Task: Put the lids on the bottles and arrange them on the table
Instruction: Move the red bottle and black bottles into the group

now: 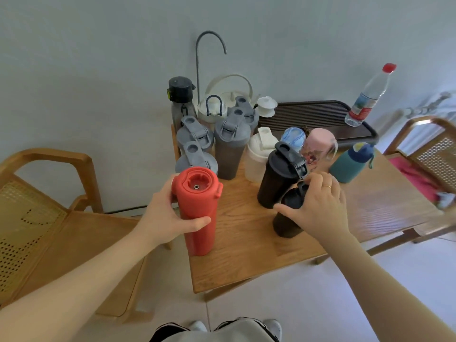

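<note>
Most bottles beyond my hands look capped; my left hand (170, 218) grips the red bottle (197, 211), my right hand (318, 206) clamps the dark bottle's (288, 218) lid, still unplaced.

A domestic room, likely a home tea corner: a small wooden table (259, 262) stands against a plain pale wall between two cane-backed wooden armchairs (49, 218). A dark slatted tea tray (308, 117), white lidded teacup (266, 106) and gooseneck water spout (209, 45) sit at the back.
</note>
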Demonstrator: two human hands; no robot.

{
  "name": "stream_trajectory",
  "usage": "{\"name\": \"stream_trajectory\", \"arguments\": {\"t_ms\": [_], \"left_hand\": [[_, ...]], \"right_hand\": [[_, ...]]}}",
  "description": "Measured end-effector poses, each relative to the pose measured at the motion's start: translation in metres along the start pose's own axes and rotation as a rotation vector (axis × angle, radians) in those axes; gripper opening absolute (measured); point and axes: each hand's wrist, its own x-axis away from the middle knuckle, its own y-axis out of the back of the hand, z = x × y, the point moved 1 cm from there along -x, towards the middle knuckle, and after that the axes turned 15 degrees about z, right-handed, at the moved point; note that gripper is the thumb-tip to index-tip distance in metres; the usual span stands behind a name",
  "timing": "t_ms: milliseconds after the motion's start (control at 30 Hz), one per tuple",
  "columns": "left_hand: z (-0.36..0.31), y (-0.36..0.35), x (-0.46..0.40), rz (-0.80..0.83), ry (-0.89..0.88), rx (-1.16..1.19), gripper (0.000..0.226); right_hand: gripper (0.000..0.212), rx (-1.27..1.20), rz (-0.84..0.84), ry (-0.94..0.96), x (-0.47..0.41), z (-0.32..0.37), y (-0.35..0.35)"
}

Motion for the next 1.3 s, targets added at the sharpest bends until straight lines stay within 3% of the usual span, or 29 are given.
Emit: {"name": "stream_trajectory", "arguments": {"t_ms": [67,100,167,233,300,367,567,767,1067,1300], "left_hand": [[-0.003,0.003,0.001,-0.001,-0.016,-0.006,0.066],[-0.004,0.005,0.002,-0.008,-0.026,-0.009,0.065],[-0.005,0.008,0.007,-0.037,-0.028,-0.014,0.064],[-0.003,0.013,0.014,-0.080,-0.011,-0.018,0.066],[0.001,0.020,0.022,-0.126,0.020,-0.015,0.066],[0.004,0.027,0.029,-0.155,0.050,-0.004,0.066],[0.017,0.034,0.024,-0.121,0.094,0.034,0.071],[0.027,0.022,-0.013,-0.144,0.095,0.098,0.068],[0.037,0.006,-0.057,-0.090,0.058,0.167,0.066],[0.045,0.011,-0.080,-0.042,0.026,0.152,0.067]], "right_hand": [[0.063,-0.134,-0.242,0.199,0.006,0.038,0.012],[0.054,-0.221,-0.259,0.316,0.007,0.060,0.016],[0.048,-0.321,-0.082,0.535,-0.001,0.103,0.014],[0.060,-0.230,0.124,0.652,-0.018,0.135,0.003],[0.079,-0.116,0.276,0.640,-0.036,0.156,-0.007],[0.088,-0.087,0.312,0.594,-0.047,0.168,-0.012],[0.079,-0.018,0.141,0.499,-0.048,0.172,-0.019],[0.070,0.007,0.046,0.359,-0.037,0.117,-0.012],[0.032,-0.242,0.027,0.299,-0.045,0.105,-0.002],[0.035,-0.309,-0.011,0.265,-0.071,0.111,0.012]]}}
